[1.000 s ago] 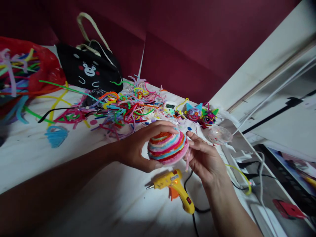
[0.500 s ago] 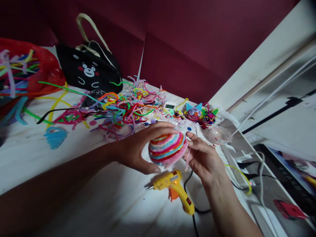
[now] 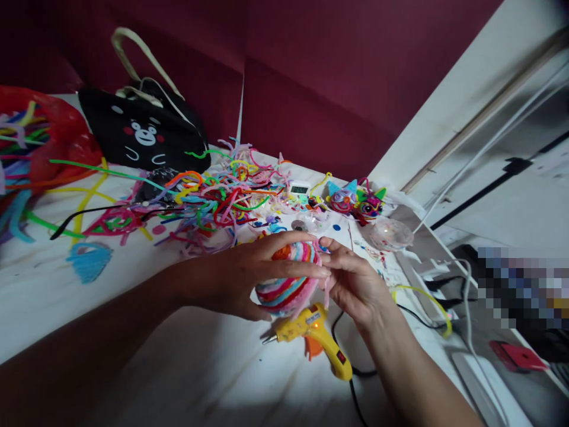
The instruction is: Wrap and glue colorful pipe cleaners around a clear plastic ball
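Note:
A rounded ball (image 3: 284,289) covered in coiled pipe cleaners, striped pink, red, blue, white and orange, is held between my hands. My left hand (image 3: 249,273) wraps around its left side, with fingers stretched across the top and front. On the right edge, my right hand (image 3: 355,279) pinches at the pink pipe cleaner (image 3: 327,290), whose loose end hangs down by the palm. Just below the ball lies a yellow hot glue gun (image 3: 311,332) on the table, its nozzle pointing left and a small light glowing.
Tangled pipe cleaners (image 3: 222,198) cover the table's back. A black bag (image 3: 146,130) and a red plastic bag (image 3: 66,136) stand at left, near a blue woven piece (image 3: 90,261). Two decorated masks (image 3: 341,197), a clear bowl (image 3: 391,233) and cables (image 3: 466,308) lie right.
The ball has turned and shifted slightly left. My left fingers have moved across its front, and my right fingers have come closer to its edge. The view has shifted a little.

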Motion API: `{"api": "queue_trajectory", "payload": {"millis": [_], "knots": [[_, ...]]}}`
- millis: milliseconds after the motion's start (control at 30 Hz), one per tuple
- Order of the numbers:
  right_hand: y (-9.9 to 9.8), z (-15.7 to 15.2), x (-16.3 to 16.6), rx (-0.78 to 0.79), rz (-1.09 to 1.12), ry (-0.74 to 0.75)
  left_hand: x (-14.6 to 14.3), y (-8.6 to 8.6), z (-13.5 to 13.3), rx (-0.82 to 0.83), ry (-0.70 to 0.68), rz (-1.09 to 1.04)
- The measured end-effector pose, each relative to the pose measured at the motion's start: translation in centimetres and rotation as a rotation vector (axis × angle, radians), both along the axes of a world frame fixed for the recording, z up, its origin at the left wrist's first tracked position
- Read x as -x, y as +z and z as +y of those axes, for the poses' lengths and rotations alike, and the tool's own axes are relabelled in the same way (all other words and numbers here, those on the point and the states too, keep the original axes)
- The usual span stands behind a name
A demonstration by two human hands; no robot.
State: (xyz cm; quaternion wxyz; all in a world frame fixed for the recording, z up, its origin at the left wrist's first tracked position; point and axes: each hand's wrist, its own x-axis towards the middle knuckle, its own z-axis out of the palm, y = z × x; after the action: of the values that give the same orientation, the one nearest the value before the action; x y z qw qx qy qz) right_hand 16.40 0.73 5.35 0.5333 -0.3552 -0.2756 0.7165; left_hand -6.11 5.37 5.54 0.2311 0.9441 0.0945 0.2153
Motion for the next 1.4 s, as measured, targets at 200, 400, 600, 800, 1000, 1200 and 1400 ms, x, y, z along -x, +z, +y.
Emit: {"api": "queue_trajectory", "payload": {"millis": [200,400,600,800,1000,1200,1400], "knots": [[-0.1,0.3,0.1,0.011,-0.07,0.014,0.0,0.1,0.1,-0.026,-0.03,-0.017],[-0.1,0.9,-0.4,-0.011,-0.255,0.092,0.1,-0.2,0.5,0.016,-0.018,-0.007],[-0.4,0.5,-3.0,-0.192,-0.67,-0.14,0.7,-1.5,2.2,0.053,0.123,-0.137],[-2.5,-5.1,-4.9,-0.281,-1.366,0.264,0.6,-1.3,2.6,0.185,0.369,-0.23],[-4.2,-7.9,-3.6,-0.129,-1.667,0.51,0.3,-0.9,2.3,0.332,0.496,-0.298],[-4.3,-7.7,-3.0,-0.123,-1.733,0.47,0.3,-0.4,2.3,0.396,0.558,-0.284],[-5.4,-7.9,-3.2,-0.105,-1.691,0.448,0.2,-0.4,2.3,0.375,0.617,-0.248]]}}
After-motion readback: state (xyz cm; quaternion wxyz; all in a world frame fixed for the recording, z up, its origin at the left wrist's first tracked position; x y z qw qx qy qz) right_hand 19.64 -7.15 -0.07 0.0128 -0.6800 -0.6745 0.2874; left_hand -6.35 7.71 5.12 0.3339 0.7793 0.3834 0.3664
